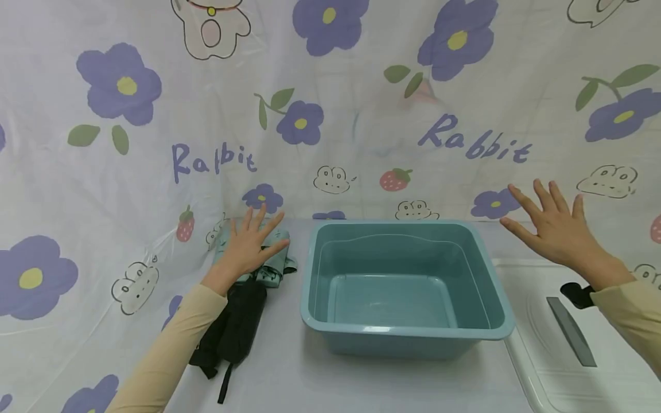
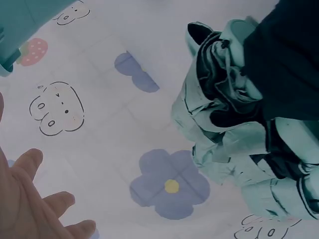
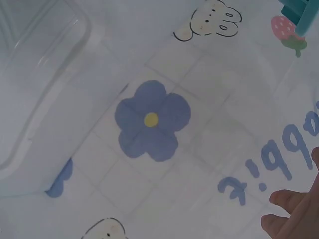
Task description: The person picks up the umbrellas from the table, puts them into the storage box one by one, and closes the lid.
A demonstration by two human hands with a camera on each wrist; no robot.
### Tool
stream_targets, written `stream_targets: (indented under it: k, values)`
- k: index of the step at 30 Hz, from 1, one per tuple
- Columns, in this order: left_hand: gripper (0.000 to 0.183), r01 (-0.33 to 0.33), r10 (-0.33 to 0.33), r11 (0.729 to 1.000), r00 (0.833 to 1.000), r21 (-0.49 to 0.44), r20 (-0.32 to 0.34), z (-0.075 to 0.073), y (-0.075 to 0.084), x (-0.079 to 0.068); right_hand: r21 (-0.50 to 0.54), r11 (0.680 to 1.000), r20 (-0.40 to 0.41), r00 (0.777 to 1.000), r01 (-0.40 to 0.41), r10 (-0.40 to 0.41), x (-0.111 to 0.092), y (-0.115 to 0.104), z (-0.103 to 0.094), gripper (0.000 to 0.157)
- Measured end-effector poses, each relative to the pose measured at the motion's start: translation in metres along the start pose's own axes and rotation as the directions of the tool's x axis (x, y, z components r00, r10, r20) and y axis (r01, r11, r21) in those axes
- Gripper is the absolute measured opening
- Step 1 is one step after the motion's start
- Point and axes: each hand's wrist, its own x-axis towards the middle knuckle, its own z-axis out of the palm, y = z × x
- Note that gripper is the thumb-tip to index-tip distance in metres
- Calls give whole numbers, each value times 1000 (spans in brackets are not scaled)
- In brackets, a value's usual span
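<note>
My left hand [image 1: 247, 244] is spread with fingers apart, holding nothing. It hangs over folded pale-teal fabric bundles [image 1: 279, 267] and partly hides them. Nearer to me lies a slim black pouch [image 1: 242, 321] with a wrist strap, beside more black fabric. In the left wrist view the teal bundle [image 2: 219, 144] shows folds and dark edges. My right hand [image 1: 560, 229], also spread and holding nothing, is raised above a white plastic tray or lid [image 1: 521, 321] with a dark grey strip [image 1: 571, 332]. Between the hands stands a blue-green plastic basin [image 1: 405, 331] with nothing inside.
A white cloth printed with purple flowers and rabbits hangs behind as a backdrop [image 1: 361, 115]. The white tabletop [image 1: 403, 384] runs in front of the basin. A small black object [image 1: 577, 295] shows at the right wrist.
</note>
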Motion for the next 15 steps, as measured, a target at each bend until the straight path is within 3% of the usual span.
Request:
stream_targets:
  k: [5,15]
  values:
    - [66,8,-7,1000,999,-24,44,2,-3,-8,12,1000,17,1000,7,-8,-1,-1,4,69]
    - [65,22,-13,995,995,-97,96,7,-7,-36,100,994,56,998,32,-38,-8,-16,6,67]
